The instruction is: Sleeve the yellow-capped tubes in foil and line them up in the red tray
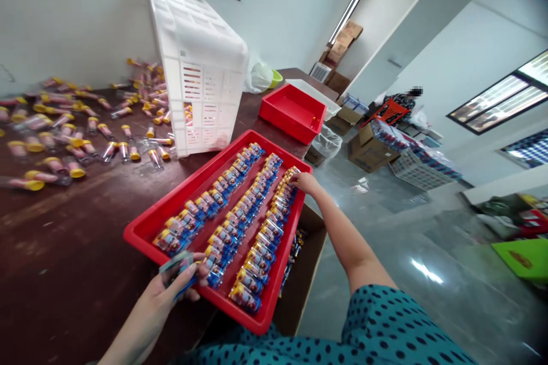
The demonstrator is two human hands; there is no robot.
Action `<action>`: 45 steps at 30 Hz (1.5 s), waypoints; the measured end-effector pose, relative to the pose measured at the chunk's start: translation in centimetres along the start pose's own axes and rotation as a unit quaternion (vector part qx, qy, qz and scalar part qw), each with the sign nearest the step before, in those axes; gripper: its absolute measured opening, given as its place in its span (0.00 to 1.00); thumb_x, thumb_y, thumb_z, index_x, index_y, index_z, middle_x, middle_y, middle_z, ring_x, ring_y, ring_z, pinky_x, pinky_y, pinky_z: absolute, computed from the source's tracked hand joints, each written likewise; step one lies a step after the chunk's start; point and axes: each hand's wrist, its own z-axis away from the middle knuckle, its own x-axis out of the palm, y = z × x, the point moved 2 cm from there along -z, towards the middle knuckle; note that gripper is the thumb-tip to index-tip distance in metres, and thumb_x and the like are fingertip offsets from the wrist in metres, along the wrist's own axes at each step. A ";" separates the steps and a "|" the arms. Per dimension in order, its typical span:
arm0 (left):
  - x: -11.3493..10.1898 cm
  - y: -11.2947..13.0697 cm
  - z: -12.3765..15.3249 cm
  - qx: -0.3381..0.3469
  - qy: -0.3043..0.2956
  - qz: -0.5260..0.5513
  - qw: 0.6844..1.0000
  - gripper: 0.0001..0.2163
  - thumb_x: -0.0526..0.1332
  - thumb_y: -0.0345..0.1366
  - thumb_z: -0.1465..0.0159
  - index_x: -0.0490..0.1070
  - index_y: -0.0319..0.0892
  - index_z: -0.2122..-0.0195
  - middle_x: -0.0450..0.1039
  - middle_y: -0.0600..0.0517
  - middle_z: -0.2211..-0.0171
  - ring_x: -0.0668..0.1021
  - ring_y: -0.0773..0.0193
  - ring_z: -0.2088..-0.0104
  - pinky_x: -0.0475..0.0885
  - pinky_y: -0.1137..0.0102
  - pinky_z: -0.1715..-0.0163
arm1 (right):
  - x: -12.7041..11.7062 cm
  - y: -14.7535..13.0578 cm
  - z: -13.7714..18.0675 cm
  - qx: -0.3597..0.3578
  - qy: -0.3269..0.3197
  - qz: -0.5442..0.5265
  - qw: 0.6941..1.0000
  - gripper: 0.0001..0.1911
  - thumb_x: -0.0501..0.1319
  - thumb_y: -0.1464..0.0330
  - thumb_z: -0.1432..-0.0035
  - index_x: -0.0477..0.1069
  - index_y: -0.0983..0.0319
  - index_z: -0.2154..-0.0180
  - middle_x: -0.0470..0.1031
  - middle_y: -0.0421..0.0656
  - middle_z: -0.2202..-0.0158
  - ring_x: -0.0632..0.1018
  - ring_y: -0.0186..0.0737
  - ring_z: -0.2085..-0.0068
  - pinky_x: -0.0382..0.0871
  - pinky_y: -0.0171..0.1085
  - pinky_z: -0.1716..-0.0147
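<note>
A red tray (148, 222) lies on the dark brown table (64, 262) and holds three rows of small packets (240, 214) with yellow caps. My left hand (169, 291) is at the tray's near corner, fingers closed round a blurred clear packet (175, 267). My right hand (305, 182) reaches to the far end of the right-hand row, fingers pinched on the last packet there. A teal dotted sleeve (385, 325) covers my right upper arm.
A white plastic crate (199, 68) stands tipped on the table, with several yellow-capped tubes (68, 137) scattered left of it. A second red tray (293, 114) sits beyond. An open cardboard box (302, 274) is below the table edge. A person and boxes are at the far right.
</note>
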 end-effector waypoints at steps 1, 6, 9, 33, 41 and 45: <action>0.0 0.0 0.0 -0.003 -0.003 0.007 1.000 0.22 0.74 0.46 0.52 0.79 0.42 0.58 0.80 0.48 0.66 0.79 0.58 0.67 0.76 0.70 0.71 | -0.6 -0.3 0.3 0.001 0.007 -0.007 1.000 0.07 0.66 0.69 0.45 0.78 0.62 0.62 0.81 0.48 0.62 0.78 0.44 0.59 0.66 0.35 0.61; 0.6 -0.3 -0.8 -0.020 -0.025 0.036 0.999 0.20 0.75 0.47 0.54 0.79 0.40 0.64 0.80 0.48 0.68 0.80 0.57 0.67 0.78 0.68 0.71 | -2.2 -6.9 4.4 -0.035 0.056 -0.082 0.994 0.15 0.53 0.64 0.33 0.76 0.65 0.56 0.79 0.50 0.56 0.77 0.42 0.57 0.68 0.37 0.57; 1.3 -0.6 -1.8 0.021 0.005 0.036 0.999 0.19 0.76 0.45 0.57 0.78 0.38 0.69 0.78 0.49 0.73 0.78 0.59 0.71 0.75 0.70 0.78 | -0.1 -15.0 9.6 -0.153 -0.022 -0.170 0.973 0.14 0.58 0.58 0.36 0.77 0.60 0.60 0.80 0.39 0.63 0.78 0.33 0.63 0.69 0.30 0.62; -6.7 -0.5 1.4 0.144 0.103 0.089 0.980 0.14 0.77 0.36 0.57 0.75 0.39 0.74 0.74 0.56 0.77 0.74 0.69 0.76 0.69 0.75 0.77 | 4.1 -29.3 13.3 -0.172 -0.341 -0.666 0.640 0.15 0.68 0.69 0.49 0.74 0.60 0.57 0.77 0.41 0.62 0.78 0.35 0.60 0.71 0.36 0.55; -9.0 -0.4 3.0 0.103 0.093 0.066 0.988 0.14 0.76 0.37 0.57 0.73 0.39 0.76 0.74 0.54 0.78 0.74 0.66 0.77 0.67 0.74 0.79 | 3.5 -33.3 14.9 -0.230 -0.253 -0.648 0.681 0.14 0.70 0.65 0.48 0.77 0.59 0.58 0.79 0.41 0.58 0.78 0.33 0.61 0.73 0.35 0.57; -9.4 -0.2 3.6 0.127 0.083 0.072 0.986 0.13 0.77 0.35 0.57 0.74 0.39 0.76 0.74 0.55 0.77 0.75 0.67 0.74 0.71 0.71 0.70 | 3.7 -35.2 16.1 -0.236 -0.260 -0.649 0.675 0.16 0.71 0.63 0.50 0.76 0.58 0.59 0.79 0.41 0.57 0.78 0.35 0.61 0.75 0.38 0.56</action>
